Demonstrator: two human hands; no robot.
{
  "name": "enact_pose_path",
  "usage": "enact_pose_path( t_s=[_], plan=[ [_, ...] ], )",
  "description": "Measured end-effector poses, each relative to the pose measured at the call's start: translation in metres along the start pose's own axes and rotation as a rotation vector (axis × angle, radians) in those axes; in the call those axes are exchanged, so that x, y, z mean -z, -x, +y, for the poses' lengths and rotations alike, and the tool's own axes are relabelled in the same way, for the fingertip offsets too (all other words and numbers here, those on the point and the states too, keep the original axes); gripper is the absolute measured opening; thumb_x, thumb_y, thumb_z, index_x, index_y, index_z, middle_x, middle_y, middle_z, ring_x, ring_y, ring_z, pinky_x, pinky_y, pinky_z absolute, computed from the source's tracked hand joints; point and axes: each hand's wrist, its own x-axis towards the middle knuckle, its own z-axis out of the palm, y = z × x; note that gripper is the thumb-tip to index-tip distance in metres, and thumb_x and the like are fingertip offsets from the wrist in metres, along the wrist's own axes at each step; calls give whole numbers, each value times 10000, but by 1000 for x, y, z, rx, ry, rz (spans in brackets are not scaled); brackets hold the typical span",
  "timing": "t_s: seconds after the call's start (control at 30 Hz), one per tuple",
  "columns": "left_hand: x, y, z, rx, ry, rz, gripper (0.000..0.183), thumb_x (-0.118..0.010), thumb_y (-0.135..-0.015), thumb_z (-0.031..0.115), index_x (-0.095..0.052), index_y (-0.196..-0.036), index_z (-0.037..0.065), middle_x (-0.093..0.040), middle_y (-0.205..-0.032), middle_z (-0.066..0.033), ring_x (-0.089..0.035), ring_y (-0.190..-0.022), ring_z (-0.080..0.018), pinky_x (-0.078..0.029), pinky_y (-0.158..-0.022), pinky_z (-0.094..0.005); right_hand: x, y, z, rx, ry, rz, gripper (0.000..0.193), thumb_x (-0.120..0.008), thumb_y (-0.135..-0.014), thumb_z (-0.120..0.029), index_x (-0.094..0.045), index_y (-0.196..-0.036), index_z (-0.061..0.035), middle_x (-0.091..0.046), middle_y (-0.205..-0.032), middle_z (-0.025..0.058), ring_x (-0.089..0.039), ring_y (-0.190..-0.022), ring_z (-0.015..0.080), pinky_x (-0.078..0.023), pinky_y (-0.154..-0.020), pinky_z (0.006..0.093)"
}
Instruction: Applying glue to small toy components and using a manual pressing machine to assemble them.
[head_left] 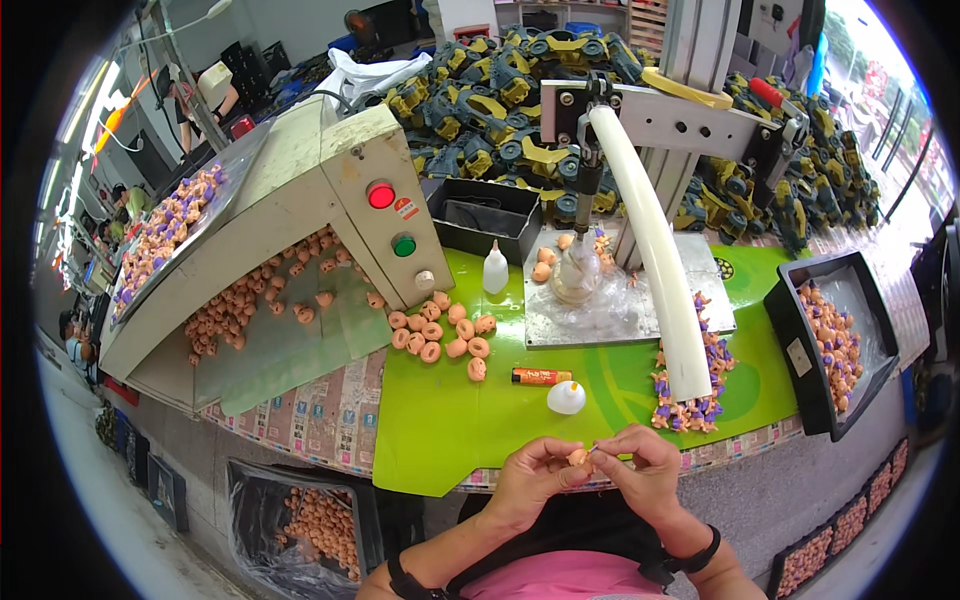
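Just past the table's front edge, my two hands meet around a small peach doll head [578,457]. My left hand [530,484] pinches the head between thumb and fingers. Pressed up against it, my right hand [643,474] is closed in a pinch on a tiny part, mostly hidden by the fingertips. Beyond the hands lie a round white squeeze bottle [566,398] with an orange tip and an orange-and-black tube [541,376]. Loose doll heads [456,347] are scattered to the left on the green mat [440,440]; small peach-and-purple doll bodies [712,357] are heaped to the right.
A hand press with a long white lever [650,250] stands over a metal plate [630,325]. Left is a beige machine [370,165] with doll heads inside. Black bins [877,350] flank the mat; toy vehicles [480,110] pile up behind. Another white bottle [495,270] stands upright.
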Motion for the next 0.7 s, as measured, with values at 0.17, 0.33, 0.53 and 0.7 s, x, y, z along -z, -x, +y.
enact_pose_path(
  t_s=[0.17, 0.33, 0.53, 0.7],
  plan=[
    [-5, -2, 5, -8, -49, -39, 229, -694, -826, -11, -606, -1035, 17, -657, -999, -105, -660, -899, -166, -578, -811, -320, 6, -2, -3, -19, -58, -31, 132, -727, -776, 39, -681, -894, 2, -665, -851, 99, -626, -767, 158, -473, -677, 249],
    [-10, 2, 23, 33, -2, -12, 237, -690, -844, 9, -577, -1053, 12, -649, -1026, -97, -647, -930, -155, -559, -828, -283, 19, -45, -34, 218, 345, -203, 114, -693, -821, -61, -712, -924, -17, -693, -865, 122, -652, -737, 205, -500, -679, 302],
    [1, 12, 49, 26, -104, 24, 224, -652, -866, 7, -549, -1064, 30, -614, -1032, -89, -645, -935, -192, -560, -815, -327, 8, -155, -121, 1085, 517, -151, 170, -695, -777, -53, -705, -945, -36, -678, -932, 105, -604, -792, 287, -484, -718, 367],
    [12, 27, 56, -68, -81, 95, 218, -651, -873, 27, -550, -1065, 46, -624, -1013, -86, -636, -905, -175, -542, -753, -298, 3, -245, -190, 1242, 507, 83, 299, -658, -827, -95, -651, -1125, -69, -659, -1094, 119, -615, -955, 307, -494, -817, 360]
  ],
)
